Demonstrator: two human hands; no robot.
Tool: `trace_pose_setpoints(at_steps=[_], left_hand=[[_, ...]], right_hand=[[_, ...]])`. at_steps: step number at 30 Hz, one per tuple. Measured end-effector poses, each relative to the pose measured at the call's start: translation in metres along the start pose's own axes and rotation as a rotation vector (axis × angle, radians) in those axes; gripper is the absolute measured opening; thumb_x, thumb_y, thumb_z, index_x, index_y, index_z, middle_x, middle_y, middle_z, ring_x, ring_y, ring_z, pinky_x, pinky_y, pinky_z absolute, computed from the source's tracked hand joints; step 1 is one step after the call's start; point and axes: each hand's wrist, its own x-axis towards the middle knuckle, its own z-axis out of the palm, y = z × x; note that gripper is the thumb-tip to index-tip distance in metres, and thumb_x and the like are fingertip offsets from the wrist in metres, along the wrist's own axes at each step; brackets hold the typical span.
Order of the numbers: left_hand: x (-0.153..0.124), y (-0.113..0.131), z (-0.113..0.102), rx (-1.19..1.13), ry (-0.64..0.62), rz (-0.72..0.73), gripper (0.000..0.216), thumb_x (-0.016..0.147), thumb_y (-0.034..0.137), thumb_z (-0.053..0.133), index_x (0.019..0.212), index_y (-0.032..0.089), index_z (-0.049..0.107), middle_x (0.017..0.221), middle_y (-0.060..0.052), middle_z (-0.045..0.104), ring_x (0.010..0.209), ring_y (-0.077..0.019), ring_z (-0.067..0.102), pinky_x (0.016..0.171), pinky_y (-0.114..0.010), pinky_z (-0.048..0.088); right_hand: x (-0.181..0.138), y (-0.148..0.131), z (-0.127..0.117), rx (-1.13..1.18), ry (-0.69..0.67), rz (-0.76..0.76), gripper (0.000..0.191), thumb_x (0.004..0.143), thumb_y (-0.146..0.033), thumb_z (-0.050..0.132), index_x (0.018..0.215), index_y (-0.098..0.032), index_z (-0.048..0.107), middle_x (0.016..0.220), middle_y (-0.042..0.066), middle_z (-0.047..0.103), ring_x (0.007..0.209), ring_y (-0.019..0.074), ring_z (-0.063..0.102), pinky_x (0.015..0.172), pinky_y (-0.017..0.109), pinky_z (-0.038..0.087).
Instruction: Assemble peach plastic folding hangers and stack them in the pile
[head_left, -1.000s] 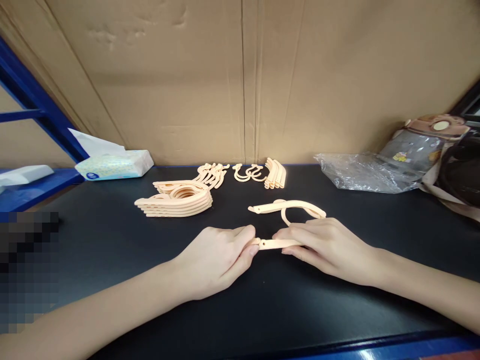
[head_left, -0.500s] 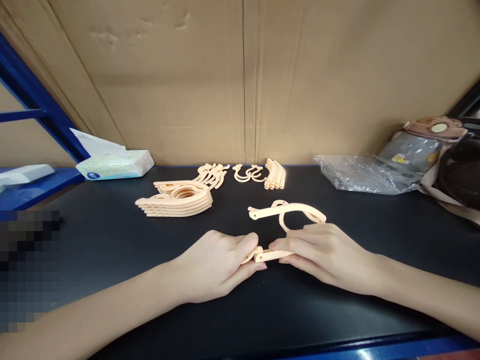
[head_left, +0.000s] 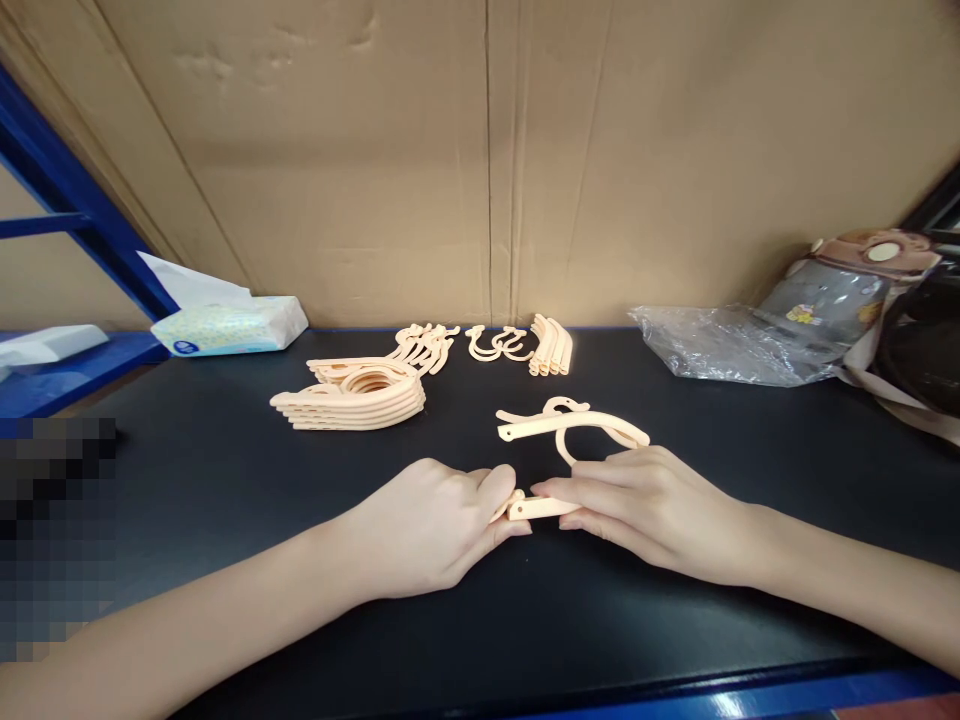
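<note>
My left hand [head_left: 435,525] is closed in a pinch on a small cream plastic hanger piece [head_left: 502,508], mostly hidden by the fingers. From the other side, my right hand [head_left: 664,510] grips a cream hanger arm [head_left: 546,507]. The arm's holed end meets the left hand's piece between the two hands. Just beyond my right hand lies another cream hanger [head_left: 577,424], with curved arms and a hook, partly covered by that hand. A neat stack of folded cream hangers [head_left: 360,408] lies to the far left of my hands.
Along the back edge of the black table [head_left: 420,660] lie several loose hanger parts [head_left: 420,348], hooks [head_left: 484,345] and curved arms [head_left: 551,346]. A tissue pack [head_left: 232,328] stands left, a clear plastic bag [head_left: 720,345] and a bottle [head_left: 825,300] right. Cardboard [head_left: 375,170] walls the back.
Both hands stay almost in place. My right fingers and the hanger arm have shifted slightly left, closer against the left hand's piece.
</note>
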Motion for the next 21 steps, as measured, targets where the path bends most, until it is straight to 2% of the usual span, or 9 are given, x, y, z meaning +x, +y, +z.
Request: trace_pose_setpoints(at_steps=[9, 16, 21], left_hand=[[-0.0030, 0.0002, 0.0018, 0.186, 0.012, 0.022, 0.022, 0.100, 0.031, 0.039, 0.080, 0.021, 0.037, 0.066, 0.000, 0.059, 0.047, -0.0178, 0.057, 0.040, -0.028, 0.026], [-0.0034, 0.0007, 0.0035, 0.313, 0.041, 0.052, 0.020, 0.098, 0.026, 0.037, 0.080, 0.019, 0.040, 0.064, -0.001, 0.056, 0.044, -0.0173, 0.055, 0.040, -0.028, 0.027], [-0.0023, -0.0011, 0.0047, 0.336, 0.061, 0.067, 0.024, 0.100, 0.029, 0.032, 0.079, 0.020, 0.041, 0.062, -0.001, 0.056, 0.043, -0.0185, 0.054, 0.039, -0.031, 0.029]], right_hand=[[0.0021, -0.0016, -0.0020, 0.068, -0.075, 0.047, 0.035, 0.102, -0.033, 0.033, 0.106, -0.018, 0.065, 0.071, 0.000, 0.059, 0.060, 0.0101, 0.054, 0.059, 0.021, 0.042], [0.0008, 0.0003, -0.0009, 0.115, -0.095, 0.048, 0.032, 0.102, -0.033, 0.036, 0.113, -0.020, 0.063, 0.077, 0.000, 0.061, 0.064, 0.0109, 0.055, 0.061, 0.022, 0.041], [0.0034, 0.0008, -0.0017, 0.213, -0.126, 0.069, 0.028, 0.101, -0.030, 0.040, 0.112, -0.021, 0.064, 0.077, -0.001, 0.060, 0.065, 0.0098, 0.053, 0.061, 0.021, 0.039]])
